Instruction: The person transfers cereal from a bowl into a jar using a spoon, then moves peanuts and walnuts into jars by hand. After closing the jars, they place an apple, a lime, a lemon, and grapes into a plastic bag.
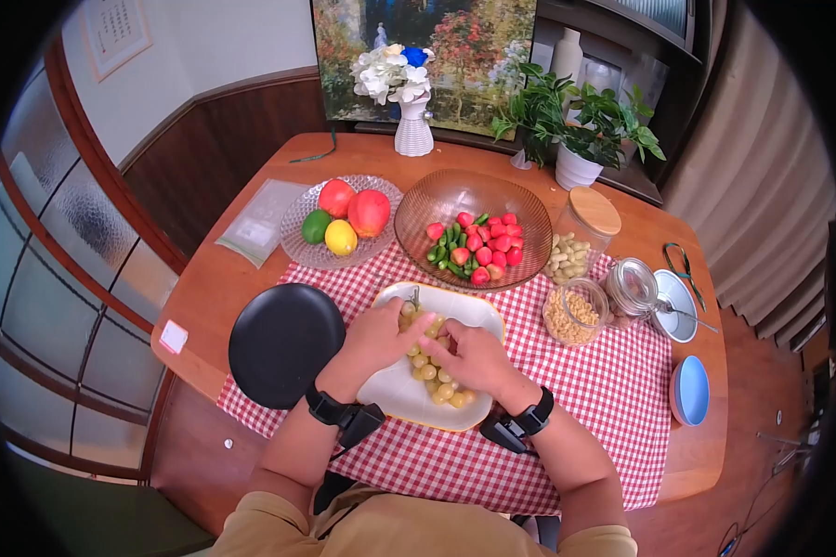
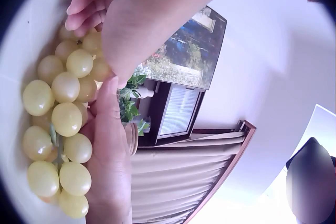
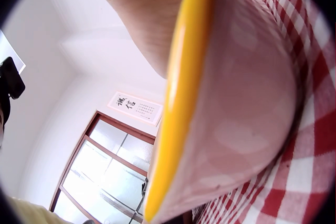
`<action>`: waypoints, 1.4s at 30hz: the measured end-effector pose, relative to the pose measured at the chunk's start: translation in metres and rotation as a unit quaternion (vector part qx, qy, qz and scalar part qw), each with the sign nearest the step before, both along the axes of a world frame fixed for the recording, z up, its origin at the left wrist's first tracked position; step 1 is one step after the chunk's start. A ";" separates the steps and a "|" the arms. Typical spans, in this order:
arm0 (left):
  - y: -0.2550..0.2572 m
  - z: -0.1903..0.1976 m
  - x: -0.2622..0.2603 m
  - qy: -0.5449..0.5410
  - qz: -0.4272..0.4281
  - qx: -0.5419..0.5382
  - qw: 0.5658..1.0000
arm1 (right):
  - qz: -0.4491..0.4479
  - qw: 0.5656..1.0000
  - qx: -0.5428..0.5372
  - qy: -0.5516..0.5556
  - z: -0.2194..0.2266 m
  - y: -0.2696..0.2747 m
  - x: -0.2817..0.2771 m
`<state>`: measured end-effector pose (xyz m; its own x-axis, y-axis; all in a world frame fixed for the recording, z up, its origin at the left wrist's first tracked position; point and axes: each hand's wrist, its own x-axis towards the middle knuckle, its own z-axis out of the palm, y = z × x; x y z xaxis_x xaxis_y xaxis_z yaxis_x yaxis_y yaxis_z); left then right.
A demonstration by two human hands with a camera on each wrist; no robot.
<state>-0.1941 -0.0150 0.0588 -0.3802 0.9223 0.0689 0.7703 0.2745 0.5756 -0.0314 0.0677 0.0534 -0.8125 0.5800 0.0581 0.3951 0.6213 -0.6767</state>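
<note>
A bunch of pale green grapes [image 1: 429,371] lies in a white rectangular dish [image 1: 388,395] with a yellow rim. My left hand [image 1: 385,334] grips the bunch near its stem end. From the other side my right hand [image 1: 474,357] holds its middle, the two thumbs close together. Up close in the left wrist view, curled left fingers [image 2: 89,6] rest over the upper grapes [image 2: 65,87], and the right thumb [image 2: 107,108] presses beside them. The dish wall [image 3: 236,98] hides the right fingers and the grapes in the right wrist view.
A black plate [image 1: 286,345] is left of the dish. Behind stand a glass fruit plate [image 1: 297,246] and an amber bowl [image 1: 418,209] of radishes and small cucumbers. Jars of peanuts [image 1: 567,258] and pale nuts or beans [image 1: 571,316], plus a blue bowl [image 1: 690,390], are rightward on or beside the checked cloth [image 1: 613,408].
</note>
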 end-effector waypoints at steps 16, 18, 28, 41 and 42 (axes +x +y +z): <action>-0.001 0.000 0.002 0.027 0.001 -0.029 0.999 | 0.006 1.000 0.000 -0.006 -0.007 0.003 0.000; 0.002 -0.009 -0.002 0.018 0.015 -0.020 1.000 | 0.016 0.999 0.004 -0.027 0.007 -0.001 0.002; 0.000 0.000 0.004 0.042 0.008 -0.026 0.999 | 0.001 0.999 -0.010 -0.041 -0.003 0.003 0.000; 0.000 -0.010 0.001 0.011 0.043 0.020 0.999 | 0.015 0.985 0.098 -0.142 0.024 -0.001 0.014; 0.000 -0.010 0.000 0.001 0.039 0.028 0.999 | 0.057 0.981 0.097 -0.156 0.029 0.000 0.017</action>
